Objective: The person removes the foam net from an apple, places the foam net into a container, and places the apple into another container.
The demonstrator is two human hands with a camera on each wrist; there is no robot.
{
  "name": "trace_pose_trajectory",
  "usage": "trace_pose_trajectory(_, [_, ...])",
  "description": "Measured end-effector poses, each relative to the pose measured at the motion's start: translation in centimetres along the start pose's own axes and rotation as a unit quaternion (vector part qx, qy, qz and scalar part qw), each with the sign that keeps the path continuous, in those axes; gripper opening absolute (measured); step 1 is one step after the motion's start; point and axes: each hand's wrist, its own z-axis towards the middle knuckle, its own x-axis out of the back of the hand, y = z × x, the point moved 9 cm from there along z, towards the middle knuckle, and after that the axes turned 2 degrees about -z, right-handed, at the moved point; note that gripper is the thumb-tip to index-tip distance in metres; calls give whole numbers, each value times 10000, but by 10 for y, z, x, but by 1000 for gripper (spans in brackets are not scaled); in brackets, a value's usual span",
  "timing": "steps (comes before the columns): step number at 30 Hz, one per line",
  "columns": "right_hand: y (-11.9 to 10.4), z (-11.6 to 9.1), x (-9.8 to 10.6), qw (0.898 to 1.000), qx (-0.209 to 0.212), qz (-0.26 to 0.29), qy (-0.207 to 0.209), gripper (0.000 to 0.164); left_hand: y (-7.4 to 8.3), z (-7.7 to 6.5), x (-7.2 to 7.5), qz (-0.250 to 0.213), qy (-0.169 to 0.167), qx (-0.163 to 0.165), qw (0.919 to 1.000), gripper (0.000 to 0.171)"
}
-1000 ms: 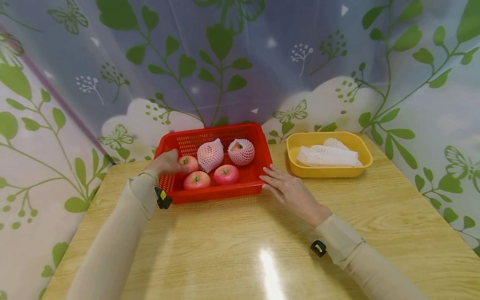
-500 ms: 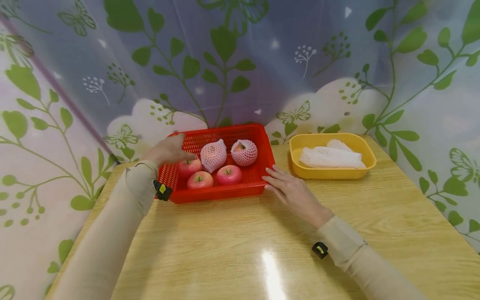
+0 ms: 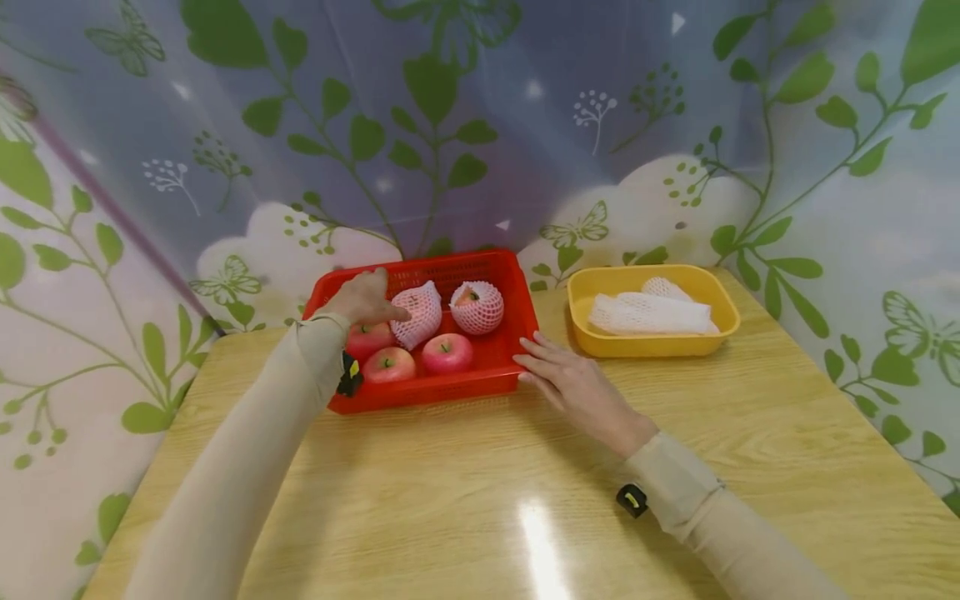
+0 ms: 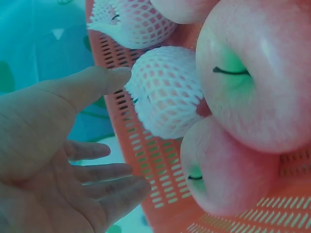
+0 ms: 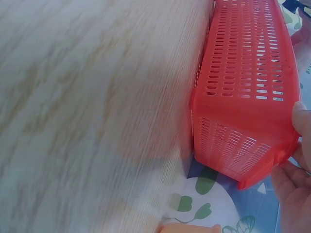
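A red plastic basket [image 3: 435, 390] holds three bare apples, one at the front left [image 3: 389, 367], and two apples wrapped in white foam nets. Over its left part my left hand [image 3: 362, 298] reaches in with fingers spread, beside the nearer wrapped apple [image 3: 422, 310]. In the left wrist view the thumb tip lies at the edge of that apple's foam net [image 4: 167, 92]; whether it touches cannot be told. Nothing is in the palm. My right hand [image 3: 581, 387] rests against the basket's right front corner, fingers extended; the right wrist view shows the thumb on the rim.
To the right of the basket stands a yellow tray [image 3: 652, 345] with white foam nets [image 3: 648, 314] in it. Both containers sit at the back of a wooden table [image 3: 450, 500], against a leaf-patterned curtain [image 3: 465, 100].
My left hand has lifted off the bare apple at the left and moved right to the wrapped apple. The right hand has stayed on the basket's corner.
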Motion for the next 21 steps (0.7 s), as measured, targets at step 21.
trace_pose_trajectory(21, [4, -1, -2, 9999, 42, 164, 26, 39, 17, 33, -33, -50, -726, 180, 9972, 86])
